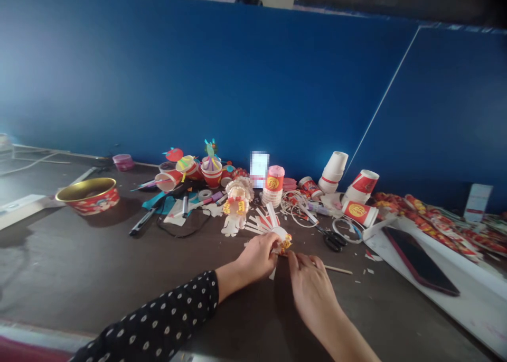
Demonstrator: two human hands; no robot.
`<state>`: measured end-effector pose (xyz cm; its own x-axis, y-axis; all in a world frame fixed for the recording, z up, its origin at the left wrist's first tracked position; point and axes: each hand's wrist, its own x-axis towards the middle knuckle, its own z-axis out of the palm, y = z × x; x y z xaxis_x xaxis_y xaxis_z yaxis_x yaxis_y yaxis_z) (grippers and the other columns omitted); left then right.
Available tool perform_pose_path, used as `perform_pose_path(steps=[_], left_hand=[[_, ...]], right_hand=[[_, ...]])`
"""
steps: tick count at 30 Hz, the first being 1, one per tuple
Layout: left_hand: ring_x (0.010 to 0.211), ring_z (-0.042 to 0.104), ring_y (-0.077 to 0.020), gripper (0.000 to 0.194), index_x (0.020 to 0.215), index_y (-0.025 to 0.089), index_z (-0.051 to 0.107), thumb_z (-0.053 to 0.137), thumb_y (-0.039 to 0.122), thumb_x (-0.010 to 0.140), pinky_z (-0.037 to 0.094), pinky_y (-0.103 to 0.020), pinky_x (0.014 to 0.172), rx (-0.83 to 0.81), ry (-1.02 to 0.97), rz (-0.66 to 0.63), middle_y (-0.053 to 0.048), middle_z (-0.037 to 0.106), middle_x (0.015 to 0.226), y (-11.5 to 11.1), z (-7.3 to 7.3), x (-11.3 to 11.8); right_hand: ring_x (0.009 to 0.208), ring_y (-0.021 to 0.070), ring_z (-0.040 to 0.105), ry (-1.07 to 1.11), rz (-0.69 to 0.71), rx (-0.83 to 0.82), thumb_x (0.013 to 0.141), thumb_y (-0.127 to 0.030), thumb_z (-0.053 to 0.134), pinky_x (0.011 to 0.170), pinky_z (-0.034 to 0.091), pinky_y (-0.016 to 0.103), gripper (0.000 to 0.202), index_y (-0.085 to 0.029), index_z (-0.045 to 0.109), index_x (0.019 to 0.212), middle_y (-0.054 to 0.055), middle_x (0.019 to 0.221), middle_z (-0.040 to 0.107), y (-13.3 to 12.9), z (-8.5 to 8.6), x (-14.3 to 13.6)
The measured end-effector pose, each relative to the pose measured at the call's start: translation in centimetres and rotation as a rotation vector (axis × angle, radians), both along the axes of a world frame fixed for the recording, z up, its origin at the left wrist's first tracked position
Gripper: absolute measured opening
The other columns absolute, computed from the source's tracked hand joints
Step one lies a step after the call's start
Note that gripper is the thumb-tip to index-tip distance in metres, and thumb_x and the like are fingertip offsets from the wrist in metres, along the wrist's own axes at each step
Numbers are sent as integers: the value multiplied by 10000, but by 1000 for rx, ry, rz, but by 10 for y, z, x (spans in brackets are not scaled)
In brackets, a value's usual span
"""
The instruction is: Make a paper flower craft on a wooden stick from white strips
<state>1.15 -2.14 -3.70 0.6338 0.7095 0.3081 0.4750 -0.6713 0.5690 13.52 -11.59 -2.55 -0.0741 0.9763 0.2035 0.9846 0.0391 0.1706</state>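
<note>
My left hand [259, 254] is closed on a cut paper cup [280, 232], gripping its near edge. White strips cut from the cup fan out toward the back, and a red and yellow print shows beside my fingertips. Close by on the right, my right hand [311, 280] has its fingers bent down around a thin wooden stick [338, 269], whose end sticks out to the right. Where the stick meets the cup between my hands is mostly hidden by my fingers. Just behind stands a paper figure [236, 206] made of white, red and yellow pieces.
Black scissors [334, 241] lie to the right, near a white tray [443, 309] holding a phone [422, 261]. Paper cups [334, 169] stand stacked at the back. On the left are a red bowl [89, 199], a utility knife [142, 222] and cups with paper decorations [212, 174].
</note>
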Motion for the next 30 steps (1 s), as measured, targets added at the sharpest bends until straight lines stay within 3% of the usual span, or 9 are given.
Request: perform_pose_path(steps=[18,24,30], left_hand=[[730,573,-157,177,791,161,560,537,84,634,410,-221,653,-56,-16,-10,-14,627,789,-1,5,0],[808,574,-193,135,775,160,613,533,102,682,422,-266,742,32,58,-42,-36,646,796,0,7,1],[753,573,-194,133,674,158,617,499,123,725,432,-263,704,92,140,1,-44,620,703,1,6,3]], right_hand=[[1060,218,552,-44,31,108,777,-3,408,908,335,371,420,-29,468,1192,218,1139,580,13,-22,7],[989,211,595,-59,13,131,740,-2,410,923,324,370,487,-6,427,1227,218,1107,600,14,-28,10],[1084,202,542,-61,-7,147,726,9,407,945,306,357,527,-6,407,1253,209,1111,602,15,-33,9]])
